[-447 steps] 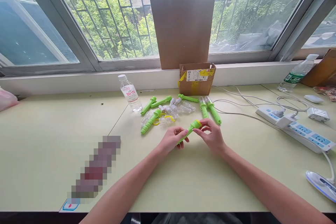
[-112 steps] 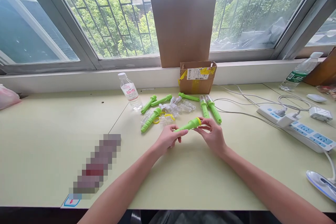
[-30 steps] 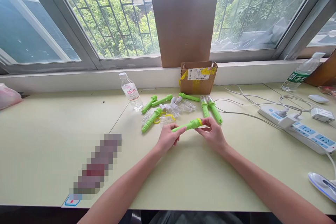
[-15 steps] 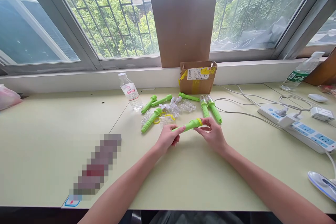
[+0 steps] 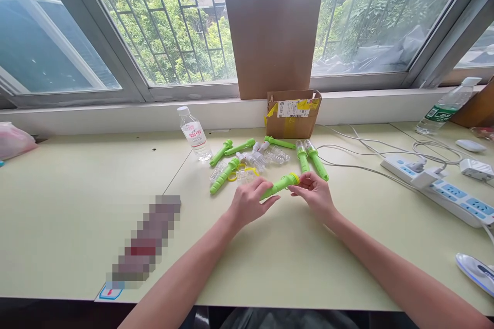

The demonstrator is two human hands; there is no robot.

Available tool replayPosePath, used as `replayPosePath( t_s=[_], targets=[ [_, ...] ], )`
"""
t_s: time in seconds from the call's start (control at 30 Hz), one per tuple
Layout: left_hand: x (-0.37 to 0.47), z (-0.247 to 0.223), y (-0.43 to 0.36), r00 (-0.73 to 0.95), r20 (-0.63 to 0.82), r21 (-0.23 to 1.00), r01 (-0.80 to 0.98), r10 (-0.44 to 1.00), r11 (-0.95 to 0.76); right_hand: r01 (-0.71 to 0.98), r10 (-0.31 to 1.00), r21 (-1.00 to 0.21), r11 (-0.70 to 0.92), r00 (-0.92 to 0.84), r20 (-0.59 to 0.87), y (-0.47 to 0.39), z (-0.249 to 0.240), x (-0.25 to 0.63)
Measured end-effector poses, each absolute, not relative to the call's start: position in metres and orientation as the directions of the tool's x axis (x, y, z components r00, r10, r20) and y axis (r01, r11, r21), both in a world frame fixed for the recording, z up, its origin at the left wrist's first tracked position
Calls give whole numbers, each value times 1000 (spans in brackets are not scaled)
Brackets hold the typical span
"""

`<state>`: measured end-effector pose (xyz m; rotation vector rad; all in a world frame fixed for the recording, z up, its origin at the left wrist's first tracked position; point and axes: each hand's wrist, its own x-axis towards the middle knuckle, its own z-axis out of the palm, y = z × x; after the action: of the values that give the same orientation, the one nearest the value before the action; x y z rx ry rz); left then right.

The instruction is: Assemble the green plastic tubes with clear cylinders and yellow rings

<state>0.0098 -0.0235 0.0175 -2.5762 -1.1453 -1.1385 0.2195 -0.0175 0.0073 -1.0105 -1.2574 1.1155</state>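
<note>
A green plastic tube (image 5: pixel 281 185) with a yellow ring at its upper right end is tilted between my hands. My left hand (image 5: pixel 250 200) grips its lower end, thumb below and fingers above. At the ringed end, my right hand (image 5: pixel 315 195) has its fingertips pinched on the tube. Beyond them lie several loose green tubes (image 5: pixel 224 177), clear plastic caps (image 5: pixel 276 154), small white parts (image 5: pixel 263 146) and yellow rings (image 5: pixel 252 170). Two green tubes with clear caps (image 5: pixel 317 162) lie just behind my right hand.
A cardboard box (image 5: pixel 287 124) stands by the wall, with a water bottle (image 5: pixel 195 136) left of it. On the right are a power strip (image 5: pixel 443 190), cables, a white mouse (image 5: pixel 471 145) and another bottle (image 5: pixel 443 108). A blurred patch (image 5: pixel 148 241) covers something on the left.
My left hand has shifted its hold on the green tube, its thumb now lower and reaching out beneath it. The whole view has moved slightly.
</note>
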Motion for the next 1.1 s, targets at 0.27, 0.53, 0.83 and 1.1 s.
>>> replayPosePath(
  t_s=[0.27, 0.53, 0.83, 1.1],
  targets=[
    [9, 15, -24, 475, 642, 81, 738, 602, -669, -11, 986, -986, 165, -20, 165, -18, 7, 220],
    [11, 15, -27, 498, 643, 33, 742, 583, -670, 79, 964, -965, 251, -115, 242, -17, -1, 223],
    [11, 11, -27, 482, 622, 57, 758, 617, -649, 111, 951, -945, 307, -65, 301, -18, -8, 220],
    [12, 12, -26, 490, 696, -31, 751, 525, -660, 175, 938, -924, 340, -1, 346, -19, -6, 219]
  ],
)
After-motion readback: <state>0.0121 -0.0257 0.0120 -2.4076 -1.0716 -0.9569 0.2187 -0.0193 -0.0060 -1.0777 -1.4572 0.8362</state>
